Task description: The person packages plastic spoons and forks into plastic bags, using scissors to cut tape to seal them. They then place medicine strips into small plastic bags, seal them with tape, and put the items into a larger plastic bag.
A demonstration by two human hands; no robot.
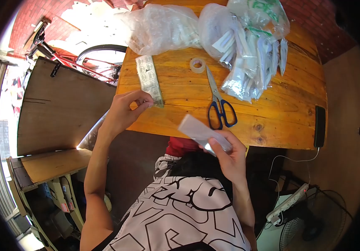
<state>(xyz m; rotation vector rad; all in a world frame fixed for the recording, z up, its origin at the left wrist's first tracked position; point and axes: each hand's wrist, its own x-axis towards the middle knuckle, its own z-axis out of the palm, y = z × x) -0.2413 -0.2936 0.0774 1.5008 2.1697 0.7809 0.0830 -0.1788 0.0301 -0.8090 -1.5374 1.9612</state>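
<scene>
My left hand (126, 109) is at the table's near left edge, thumb and forefinger pinched together. Its fingertips meet at the lower end of a pale strip with dark printed marks (147, 75), which lies flat on the wood. Whether they hold the strip or something tiny is too small to tell. Over the front edge, my right hand (229, 157) grips a flat white packet with a shiny plastic surface (197, 129), tilted up to the left. Blue-handled scissors (217, 102) lie slightly open between the hands, blades pointing away. A roll of clear tape (197, 65) rests by their tip.
Clear plastic bags (163, 29) sit along the back of the wooden table (180, 90). Several white packets in plastic (249, 69) are heaped at the back right. A phone (320, 125) with a white cable lies at the right edge. Below are a power strip (288, 203) and a fan (309, 228).
</scene>
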